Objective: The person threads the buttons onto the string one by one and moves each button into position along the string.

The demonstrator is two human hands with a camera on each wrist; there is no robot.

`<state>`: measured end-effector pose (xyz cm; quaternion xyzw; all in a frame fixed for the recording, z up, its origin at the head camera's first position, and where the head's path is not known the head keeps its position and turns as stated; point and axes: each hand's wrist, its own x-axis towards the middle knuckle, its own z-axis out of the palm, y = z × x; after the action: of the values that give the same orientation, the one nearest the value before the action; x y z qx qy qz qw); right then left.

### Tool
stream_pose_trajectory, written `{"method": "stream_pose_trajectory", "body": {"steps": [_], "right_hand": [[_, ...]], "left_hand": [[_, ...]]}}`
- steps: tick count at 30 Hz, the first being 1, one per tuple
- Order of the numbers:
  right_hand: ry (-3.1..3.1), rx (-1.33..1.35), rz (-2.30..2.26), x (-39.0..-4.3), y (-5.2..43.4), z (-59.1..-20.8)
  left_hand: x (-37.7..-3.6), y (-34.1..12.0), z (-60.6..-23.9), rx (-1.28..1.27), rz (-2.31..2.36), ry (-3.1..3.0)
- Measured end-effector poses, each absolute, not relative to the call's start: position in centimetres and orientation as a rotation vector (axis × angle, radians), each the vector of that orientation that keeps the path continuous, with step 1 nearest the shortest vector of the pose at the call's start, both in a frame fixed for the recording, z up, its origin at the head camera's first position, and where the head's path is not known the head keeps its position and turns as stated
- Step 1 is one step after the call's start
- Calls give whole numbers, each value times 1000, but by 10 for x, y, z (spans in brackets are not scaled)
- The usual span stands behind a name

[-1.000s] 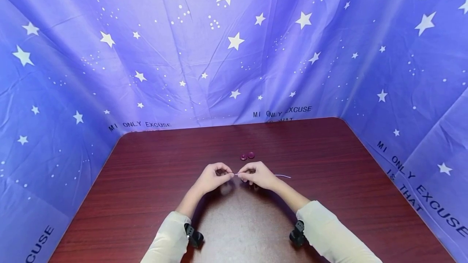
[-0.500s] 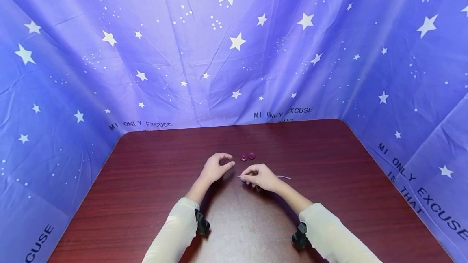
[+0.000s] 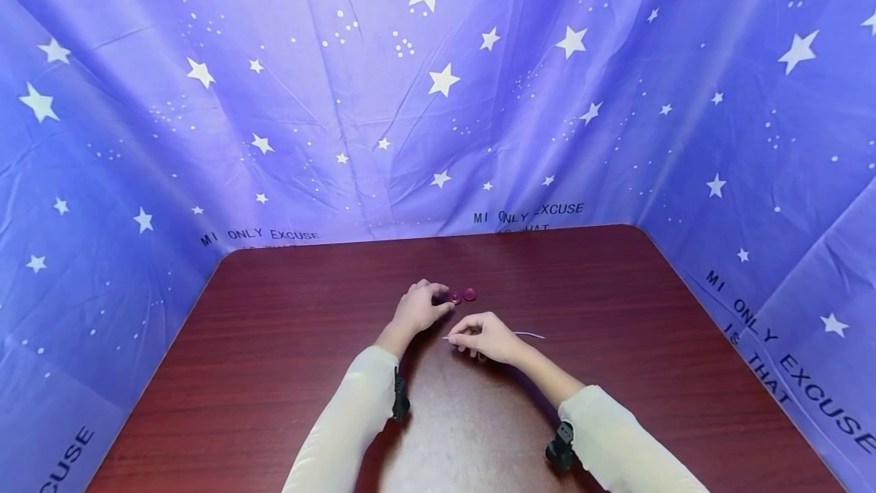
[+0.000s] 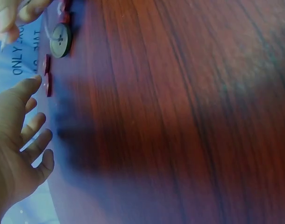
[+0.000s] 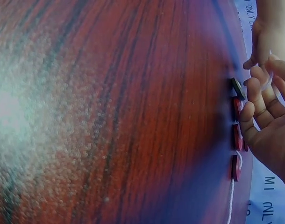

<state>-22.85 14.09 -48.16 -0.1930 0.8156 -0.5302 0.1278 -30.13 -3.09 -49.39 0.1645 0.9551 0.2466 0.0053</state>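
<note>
My left hand [image 3: 416, 310] reaches over the table toward two loose dark red buttons, its thumb and forefinger apart at the nearer button [image 3: 456, 298]. The other loose button [image 3: 470, 294] lies just to its right. My right hand [image 3: 487, 337] pinches a thin white cord [image 3: 530, 335] near its end, and a short tip sticks out past the fingertips. In the right wrist view, a dark green button [image 5: 237, 88] and several red buttons [image 5: 238, 137] stand along that cord below the fingers. The left wrist view shows the cord entering the holes of the green button [image 4: 61, 41].
The dark red wood-grain table [image 3: 287, 341] has rounded far corners. A blue-violet curtain [image 3: 383, 97] with white stars and lettering hangs around its back and sides. Black wrist cameras [image 3: 561, 447] sit at both sleeve cuffs.
My left hand has let go of the cord tip and moved forward and right to the loose buttons. My right hand still pinches the cord, slightly nearer to me.
</note>
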Motion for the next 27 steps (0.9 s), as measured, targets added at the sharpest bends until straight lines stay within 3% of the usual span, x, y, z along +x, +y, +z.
{"method": "stream_pose_trajectory", "body": {"steps": [5, 27], "right_hand": [[2368, -591, -1518, -216, 139, -460], [2361, -590, -1510, -216, 140, -457]], "left_hand": [[-302, -22, -497, 507, 740, 2969], [-303, -9, -492, 388, 645, 2989]]}}
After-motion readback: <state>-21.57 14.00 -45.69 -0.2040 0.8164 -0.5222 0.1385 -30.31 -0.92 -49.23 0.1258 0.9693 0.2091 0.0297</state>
